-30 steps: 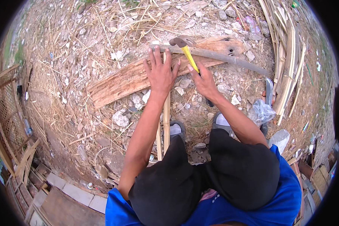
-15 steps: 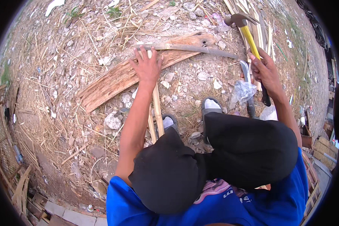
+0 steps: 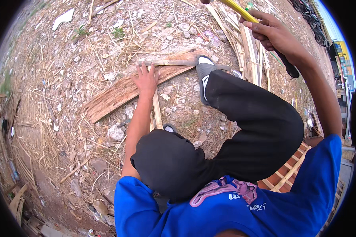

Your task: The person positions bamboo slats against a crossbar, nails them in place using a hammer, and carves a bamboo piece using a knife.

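Moved since the earlier frame: the right foot, from bare ground up onto the crosswise strip; the right hand, farther out and higher, carrying the hammer with it. The left hand has kept its place.

Item: hammer [image 3: 241, 10], yellow shaft, black grip end. Located at the upper edge of view, raised and well apart from the wood. Its head is nearly all cut off there, so I cannot fairly say which way it faces.

Item: right hand [image 3: 271, 33], closed round the hammer's handle, thumb along the yellow part.

Item: left hand [image 3: 146, 81], holding nothing in a fist; fingers spread, palm down, fingertips at the left end of the crosswise strip.

Item: crosswise strip [image 3: 174, 63], narrow, greyish tan, lying over the plank and passing beneath the foot.

Item: lengthwise strip [image 3: 157, 112], pale, running from under the left hand toward the left shoe [image 3: 169, 128].

Item: plank [image 3: 118, 91], weathered, brown, rough-grained, lying aslant on stony ground.

Item: right sandal [image 3: 204, 72], grey, over a white sock, set across the crosswise strip near the plank's right end.

Also noted: a heap of split strips [image 3: 249, 51] beyond the foot; a pale rock [image 3: 116, 132] below the plank; black trousers [image 3: 257, 118]; a blue shirt [image 3: 225, 217].
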Tool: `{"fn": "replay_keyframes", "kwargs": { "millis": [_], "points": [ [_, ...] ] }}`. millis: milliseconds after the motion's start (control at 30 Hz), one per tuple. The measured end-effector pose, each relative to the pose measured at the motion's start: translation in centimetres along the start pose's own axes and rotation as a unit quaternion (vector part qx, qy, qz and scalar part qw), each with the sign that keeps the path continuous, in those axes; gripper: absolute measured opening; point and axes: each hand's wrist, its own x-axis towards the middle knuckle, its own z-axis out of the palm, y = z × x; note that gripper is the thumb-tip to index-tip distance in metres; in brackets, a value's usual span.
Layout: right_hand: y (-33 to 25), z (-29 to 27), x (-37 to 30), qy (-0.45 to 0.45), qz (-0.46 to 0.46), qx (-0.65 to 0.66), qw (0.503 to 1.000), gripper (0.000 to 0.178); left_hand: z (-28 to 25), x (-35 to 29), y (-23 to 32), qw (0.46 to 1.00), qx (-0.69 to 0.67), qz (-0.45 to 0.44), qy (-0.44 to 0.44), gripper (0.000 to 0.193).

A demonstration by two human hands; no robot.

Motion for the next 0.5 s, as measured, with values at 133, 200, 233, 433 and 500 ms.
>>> {"fn": "replay_keyframes", "kwargs": {
  "millis": [133, 200, 233, 433, 500],
  "points": [
    [-2.8, 5.9, 7.7, -0.056, -0.062, -0.027, 0.996, 0.027, -0.3, -0.4, -1.3, 1.0, -0.009, -0.001, 0.013, 0.055],
    [-4.6, 9.3, 12.5, -0.082, -0.075, -0.013, 0.994, 0.021, 0.1, -0.8, -2.0, 1.0, -0.006, 0.004, 0.021, 0.056],
    [-4.3, 10.4, 14.3, -0.096, -0.094, -0.01, 0.991, 0.025, 0.3, -0.5, -1.4, 0.999, -0.015, 0.01, 0.041, 0.057],
    [6.1, 28.9, 13.9, 0.098, -0.02, 0.234, 0.967, 0.036, 1.5, -1.3, -1.2, 0.997, -0.049, 0.014, 0.057, 0.056],
    [9.3, 33.8, 10.5, 0.168, 0.006, 0.265, 0.949, 0.035, 0.9, -2.1, -1.5, 0.997, -0.067, -0.003, 0.028, 0.055]
  ]
}}
